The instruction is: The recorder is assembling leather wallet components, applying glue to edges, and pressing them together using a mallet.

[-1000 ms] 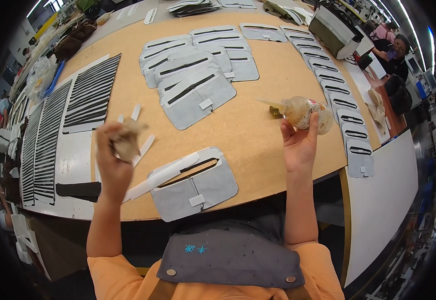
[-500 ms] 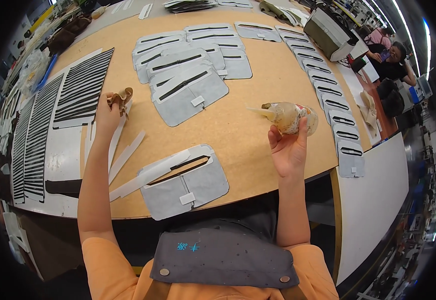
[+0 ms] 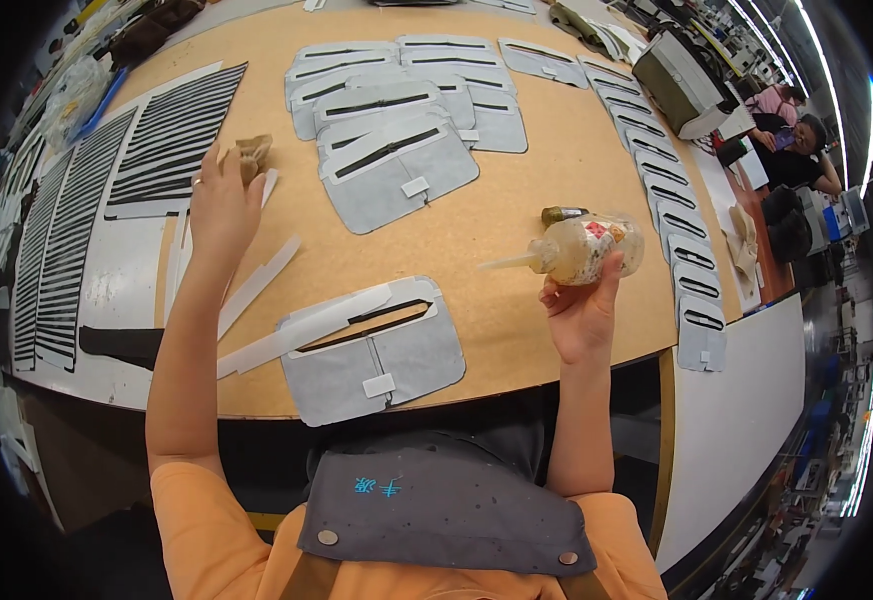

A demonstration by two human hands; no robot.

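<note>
My right hand point(image 3: 584, 318) grips a translucent, stained squeeze bottle point(image 3: 597, 248) with a peeling label. The bottle lies on its side in the air, its thin nozzle pointing left. Over the left part of the table, my left hand point(image 3: 225, 205) has its fingers stretched out beside a crumpled brown cloth point(image 3: 254, 157), touching it or just off it. Between my arms, near the table's front edge, lies a grey panel point(image 3: 332, 385) with a dark-edged slot. A white strip point(image 3: 302, 332) lies slantwise over the panel's left end.
Several grey slotted panels point(image 3: 397, 180) overlap at the table's middle, and more form a row point(image 3: 672, 190) on the right. Black-striped sheets point(image 3: 172, 140) lie at left near a black strip point(image 3: 122, 345). A small dark cylinder point(image 3: 564, 214) rests behind the bottle. A person sits far right.
My left hand has loosened from the crumpled cloth, its fingers straightening. In my right hand the bottle has turned, its nozzle now dipping slightly left. The whole view has shifted a little.
</note>
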